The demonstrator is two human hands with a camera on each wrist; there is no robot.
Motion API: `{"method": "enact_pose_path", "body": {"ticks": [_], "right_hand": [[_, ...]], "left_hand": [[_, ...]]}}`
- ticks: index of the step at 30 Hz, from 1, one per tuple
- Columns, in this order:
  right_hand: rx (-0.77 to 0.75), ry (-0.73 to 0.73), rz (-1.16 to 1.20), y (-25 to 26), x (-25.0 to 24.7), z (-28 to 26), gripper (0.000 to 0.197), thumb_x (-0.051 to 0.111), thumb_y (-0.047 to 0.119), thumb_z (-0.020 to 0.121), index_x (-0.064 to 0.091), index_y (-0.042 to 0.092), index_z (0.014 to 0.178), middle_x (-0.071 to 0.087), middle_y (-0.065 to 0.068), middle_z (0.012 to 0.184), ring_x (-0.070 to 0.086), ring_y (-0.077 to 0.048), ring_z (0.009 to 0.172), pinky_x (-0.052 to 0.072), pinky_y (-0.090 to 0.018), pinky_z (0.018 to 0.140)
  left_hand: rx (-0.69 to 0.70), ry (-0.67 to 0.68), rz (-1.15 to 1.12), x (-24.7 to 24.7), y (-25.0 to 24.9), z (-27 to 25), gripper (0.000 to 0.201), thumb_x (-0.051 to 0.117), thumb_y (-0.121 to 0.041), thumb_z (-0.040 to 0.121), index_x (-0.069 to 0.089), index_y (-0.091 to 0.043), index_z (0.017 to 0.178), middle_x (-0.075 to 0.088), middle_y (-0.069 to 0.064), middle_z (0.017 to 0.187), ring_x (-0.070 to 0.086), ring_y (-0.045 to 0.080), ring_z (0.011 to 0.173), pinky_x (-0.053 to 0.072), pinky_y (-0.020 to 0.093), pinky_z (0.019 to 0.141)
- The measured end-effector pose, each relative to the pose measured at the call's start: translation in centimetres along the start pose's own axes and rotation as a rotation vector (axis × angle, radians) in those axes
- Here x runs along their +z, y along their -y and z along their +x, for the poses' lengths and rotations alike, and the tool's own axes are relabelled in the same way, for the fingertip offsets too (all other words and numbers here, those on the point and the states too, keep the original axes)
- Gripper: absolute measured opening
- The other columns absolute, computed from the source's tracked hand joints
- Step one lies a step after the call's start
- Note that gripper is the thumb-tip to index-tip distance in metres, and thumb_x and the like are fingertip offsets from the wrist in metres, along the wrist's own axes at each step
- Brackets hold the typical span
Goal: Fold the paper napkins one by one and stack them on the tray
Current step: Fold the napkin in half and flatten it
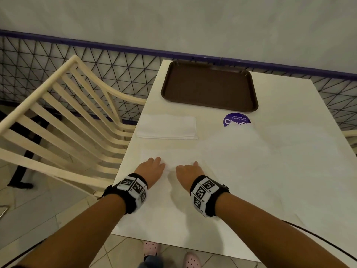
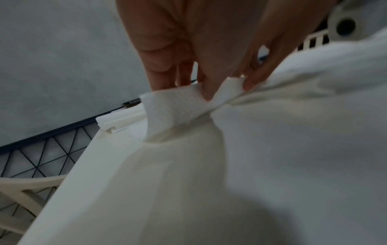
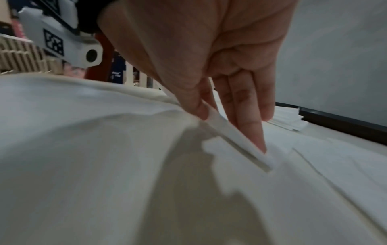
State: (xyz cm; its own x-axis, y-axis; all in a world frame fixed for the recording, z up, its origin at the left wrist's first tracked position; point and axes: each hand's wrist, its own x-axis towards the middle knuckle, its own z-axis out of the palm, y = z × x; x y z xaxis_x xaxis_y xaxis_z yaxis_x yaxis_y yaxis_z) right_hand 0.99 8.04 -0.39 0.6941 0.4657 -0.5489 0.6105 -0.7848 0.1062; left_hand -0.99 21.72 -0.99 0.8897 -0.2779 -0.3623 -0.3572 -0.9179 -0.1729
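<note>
A large white paper napkin (image 1: 231, 161) lies spread open over the near half of the table. My left hand (image 1: 151, 167) pinches a raised bit of the napkin's edge (image 2: 173, 106) between thumb and fingers. Close beside it my right hand (image 1: 188, 170) pinches a thin fold of the same napkin (image 3: 234, 137) between thumb and fingertips. A stack of folded white napkins (image 1: 167, 126) rests at the table's left edge. The brown tray (image 1: 209, 86) sits at the far end with nothing on it.
A round purple sticker (image 1: 236, 119) shows on the cream table (image 1: 289, 97), partly covered by the spread napkin. A cream slatted chair (image 1: 63, 120) stands at the left. A black wire fence (image 1: 116, 64) runs behind the table.
</note>
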Motion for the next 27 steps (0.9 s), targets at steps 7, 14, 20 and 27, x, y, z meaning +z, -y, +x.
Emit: {"method": "enact_pose_path", "body": {"ticks": [7,14,20,27], "right_hand": [[0.087,-0.275,0.080,-4.6,-5.9,-0.1,0.036,0.031,-0.002,0.093,0.049,0.004,0.124,0.058,-0.014,0.122,0.055,-0.029,0.114,0.037,-0.035,0.099],[0.246,-0.456,0.200,-7.7,-12.4,3.0,0.045,0.032,-0.005,0.093,0.042,0.009,0.134,0.053,-0.012,0.130,0.052,-0.031,0.116,0.044,-0.038,0.091],[0.255,-0.369,0.262,-6.6,-9.2,5.7,0.052,0.028,-0.006,0.094,0.031,0.013,0.143,0.031,-0.005,0.148,0.040,-0.030,0.127,0.039,-0.038,0.101],[0.154,-0.148,0.371,-5.2,-3.4,8.0,0.059,0.020,-0.007,0.096,0.012,0.016,0.150,0.005,-0.001,0.158,0.011,-0.020,0.146,0.011,-0.032,0.120]], "left_hand": [[0.033,-0.099,-0.063,-4.5,6.4,2.2,0.046,0.031,-0.012,0.100,0.025,-0.019,0.145,0.045,0.008,0.136,0.047,0.024,0.122,0.041,0.035,0.098],[-0.070,-0.291,0.006,-9.9,12.8,5.2,0.054,0.033,0.000,0.097,0.023,-0.017,0.147,0.044,0.009,0.138,0.051,0.027,0.119,0.046,0.037,0.094],[0.162,-0.477,0.015,-3.9,12.9,6.1,0.069,0.081,0.014,0.049,0.066,-0.004,0.113,0.068,0.017,0.110,0.070,0.030,0.091,0.057,0.039,0.071],[0.136,-0.310,-0.043,2.2,11.7,8.4,0.073,0.083,0.009,0.048,0.061,0.002,0.118,0.060,0.018,0.123,0.063,0.030,0.108,0.053,0.037,0.085]]}}
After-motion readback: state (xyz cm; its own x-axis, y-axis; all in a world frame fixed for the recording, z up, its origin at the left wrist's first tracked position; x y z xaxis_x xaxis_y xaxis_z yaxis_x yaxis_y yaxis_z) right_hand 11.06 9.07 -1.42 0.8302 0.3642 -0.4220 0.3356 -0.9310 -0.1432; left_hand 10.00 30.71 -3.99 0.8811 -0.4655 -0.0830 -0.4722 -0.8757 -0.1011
